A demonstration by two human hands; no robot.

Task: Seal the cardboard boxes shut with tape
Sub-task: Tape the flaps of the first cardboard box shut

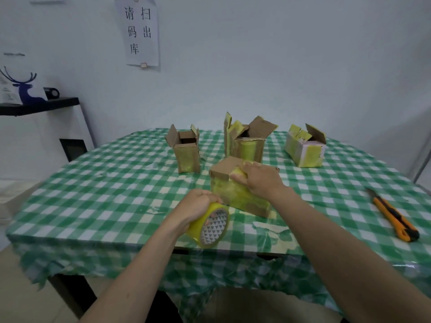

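Head view: left hand clamped on tape roll, right hand flat on the closed box; keep tape taut, press it along the seam

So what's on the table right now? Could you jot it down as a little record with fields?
Left hand: grips the yellow tape roll
Right hand: lies flat on the closed box
Open boxes: three behind it, flaps up: left box, middle box, right box
Cutting tool: orange utility knife, at the right, untouched
Surface: table with green checked cloth
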